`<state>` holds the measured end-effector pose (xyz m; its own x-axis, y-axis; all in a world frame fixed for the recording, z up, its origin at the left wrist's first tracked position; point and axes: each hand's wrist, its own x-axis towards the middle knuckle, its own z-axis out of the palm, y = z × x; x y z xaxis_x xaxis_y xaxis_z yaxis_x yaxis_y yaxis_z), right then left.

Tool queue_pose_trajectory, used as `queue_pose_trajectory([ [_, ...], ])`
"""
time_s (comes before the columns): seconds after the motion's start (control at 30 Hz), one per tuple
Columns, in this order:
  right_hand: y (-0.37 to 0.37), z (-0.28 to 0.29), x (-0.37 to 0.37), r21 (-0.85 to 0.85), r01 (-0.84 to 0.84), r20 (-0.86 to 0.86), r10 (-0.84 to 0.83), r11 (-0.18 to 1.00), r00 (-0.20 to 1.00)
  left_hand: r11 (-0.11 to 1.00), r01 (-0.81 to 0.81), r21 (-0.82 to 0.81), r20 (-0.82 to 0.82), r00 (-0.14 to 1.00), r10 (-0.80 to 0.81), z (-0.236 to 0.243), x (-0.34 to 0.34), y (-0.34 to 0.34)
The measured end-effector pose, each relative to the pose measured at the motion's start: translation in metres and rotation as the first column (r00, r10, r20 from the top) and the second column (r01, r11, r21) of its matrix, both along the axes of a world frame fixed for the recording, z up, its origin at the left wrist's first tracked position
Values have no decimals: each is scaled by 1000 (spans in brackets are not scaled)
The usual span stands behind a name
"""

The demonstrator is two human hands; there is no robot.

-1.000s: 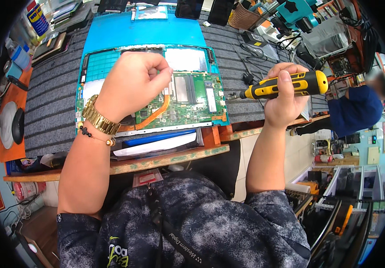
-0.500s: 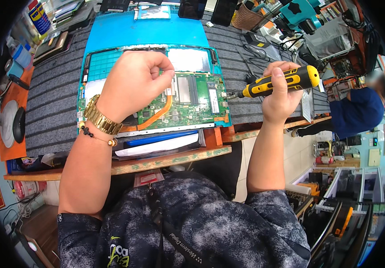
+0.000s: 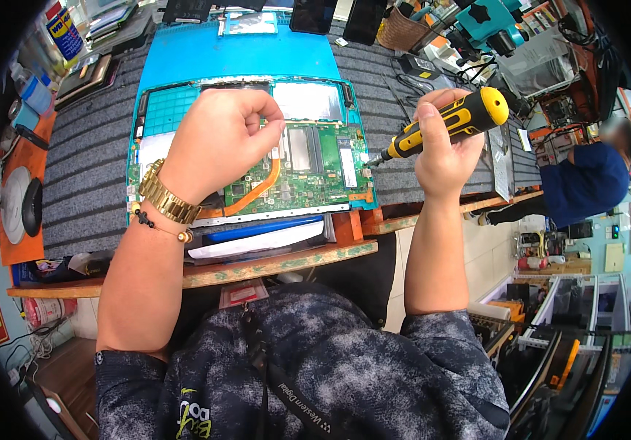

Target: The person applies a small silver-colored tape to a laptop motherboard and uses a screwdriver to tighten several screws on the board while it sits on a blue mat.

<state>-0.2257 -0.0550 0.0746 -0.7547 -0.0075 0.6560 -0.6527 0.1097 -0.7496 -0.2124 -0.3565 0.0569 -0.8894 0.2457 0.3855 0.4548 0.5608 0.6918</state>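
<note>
An opened laptop base (image 3: 367,203) with a teal rim lies on the bench, its green circuit board (image 3: 297,191) and copper heat pipe (image 3: 266,185) bare. Over the board, my left hand (image 3: 222,139) is closed, thumb and index fingertip pinched together; anything between them is too small to make out. My right hand (image 3: 444,158) grips a yellow and black power screwdriver (image 3: 469,117), held at a slant. Its bit points down and left, at the right edge of the laptop base; I cannot tell whether it touches. Part of the board is hidden under my left hand.
A blue mat (image 3: 238,55) lies beyond the laptop on the grey ribbed bench cover (image 3: 85,172). A wicker basket (image 3: 402,33), a black power adapter (image 3: 418,67) and cables are at the back right. A spray can (image 3: 64,33) stands far left. Another person (image 3: 590,180) is at right.
My right hand has shifted slightly left and tilted the screwdriver more steeply, bringing its bit lower. My left hand has hardly moved.
</note>
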Motion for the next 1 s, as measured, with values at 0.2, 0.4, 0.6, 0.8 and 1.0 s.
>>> queue_pose_trajectory([
  [0.2, 1, 0, 1, -38, 10, 1, -10, 999, 1000, 995, -43, 93, -38, 998, 46, -4, -4, -2],
  [0.4, 1, -1, 1, -16, 37, -6, -37, 999, 999, 916, -202, 348, 6, 977, 213, -6, -15, -14],
  [0.6, 2, -1, 3, -30, 38, 23, -37, 999, 999, 896, -192, 401, 16, 979, 203, -9, -17, -17],
  [0.8, 4, -1, 1, -11, 13, 4, -13, 1000, 1000, 919, -167, 358, 25, 985, 169, -9, -13, -9],
  [1.0, 5, -2, 0, -18, 24, 1, -24, 1000, 1000, 982, -52, 183, -23, 998, 58, -7, -8, -3],
])
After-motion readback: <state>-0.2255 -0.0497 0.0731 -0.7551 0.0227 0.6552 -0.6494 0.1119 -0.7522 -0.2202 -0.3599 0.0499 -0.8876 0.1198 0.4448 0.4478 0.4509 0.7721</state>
